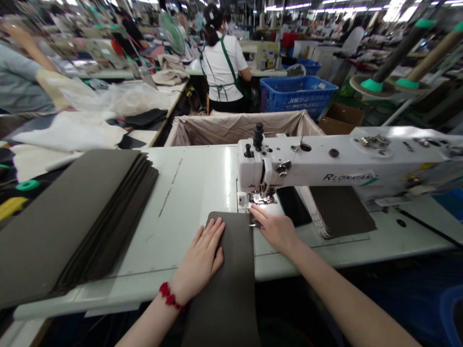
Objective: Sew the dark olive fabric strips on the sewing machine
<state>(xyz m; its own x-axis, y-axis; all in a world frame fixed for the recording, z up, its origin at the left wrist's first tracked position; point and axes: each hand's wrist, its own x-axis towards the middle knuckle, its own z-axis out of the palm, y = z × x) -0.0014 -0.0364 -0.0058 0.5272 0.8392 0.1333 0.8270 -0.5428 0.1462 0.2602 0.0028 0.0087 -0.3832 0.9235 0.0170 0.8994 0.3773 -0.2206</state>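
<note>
Grip: both hands open; left hand (pixel 200 255) flat on the dark strip (pixel 231 289), right hand (pixel 274 230) at its edge.
Strip: 12 o'clock, its end just beside the presser foot (pixel 262 197).
Stack: dark panels (pixel 75 221), 10 o'clock, on the counter (pixel 191 193).

Pale green sewing surface (pixel 191 202): thick stack of dark fabric panels (pixel 83 217) left, single dark strip (pixel 231 270) hanging over front edge, industrial sewing machine (pixel 325 164) right, smaller dark stack (pixel 338 209) under its arm.
</note>
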